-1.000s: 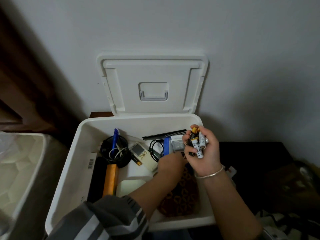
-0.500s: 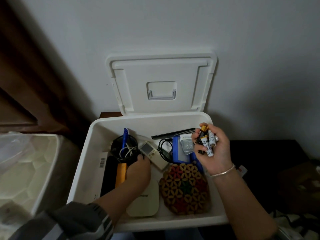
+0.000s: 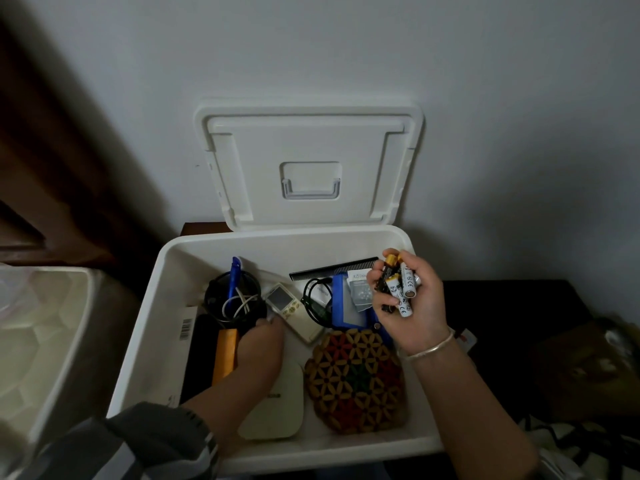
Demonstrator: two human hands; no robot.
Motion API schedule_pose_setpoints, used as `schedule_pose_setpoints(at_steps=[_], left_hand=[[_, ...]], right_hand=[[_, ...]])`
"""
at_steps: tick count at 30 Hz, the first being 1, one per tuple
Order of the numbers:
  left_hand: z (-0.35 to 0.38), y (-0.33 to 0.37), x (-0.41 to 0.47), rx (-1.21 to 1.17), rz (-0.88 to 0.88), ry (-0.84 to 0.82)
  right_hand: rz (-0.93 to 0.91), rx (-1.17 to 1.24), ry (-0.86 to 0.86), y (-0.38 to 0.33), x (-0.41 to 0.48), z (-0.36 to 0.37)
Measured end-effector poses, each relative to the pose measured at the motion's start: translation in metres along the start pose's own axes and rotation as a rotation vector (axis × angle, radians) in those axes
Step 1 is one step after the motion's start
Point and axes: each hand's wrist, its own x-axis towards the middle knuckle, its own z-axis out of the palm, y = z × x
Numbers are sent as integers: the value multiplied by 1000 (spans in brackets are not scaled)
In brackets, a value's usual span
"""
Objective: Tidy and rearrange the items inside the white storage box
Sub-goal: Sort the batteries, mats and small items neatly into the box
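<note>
The white storage box stands open, with its lid leaning on the wall at 12 o'clock. The right hand hovers over the 2 o'clock corner of the box, and its grip is closed around a bundle of batteries, the fingers curled about them. The left hand is down inside the box, a little toward 9 o'clock from the centre. Its fingertips are between the black round pot at 10 o'clock and the remote control. The fingers are turned away from the camera, so I cannot tell whether this grip is spread or pinches something. I judge that the step in hand is to make one free place for the batteries. To do it well, the left hand should slide the remote control flat and parallel to the orange bar at 8 o'clock. It should not catch the black cable, which lies just beside the remote toward 1 o'clock. The batteries look smooth and round and will probably roll. It is therefore better to lower them all together into a corner or into the pot, and not to drop them from above.
</note>
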Motion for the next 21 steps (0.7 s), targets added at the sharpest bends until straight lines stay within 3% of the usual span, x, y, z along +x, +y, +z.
schedule_pose_setpoints(at_steps=[7,11,14,17,21], left_hand=[[-36,-9,-15,-169,-4,41],[-67,3,-22,-516,146,37],[-81,42,-13,-643,257,31],[-80,87,1,-698,308,-12],[-73,118,9,-598,357,-11]], right_hand=[[3,40,-47,-2,-3,0],[-21,29,-33,-3,-6,2],[-31,43,-5,-4,-9,3],[-40,54,27,-5,-13,3],[-37,33,28,-4,-14,2]])
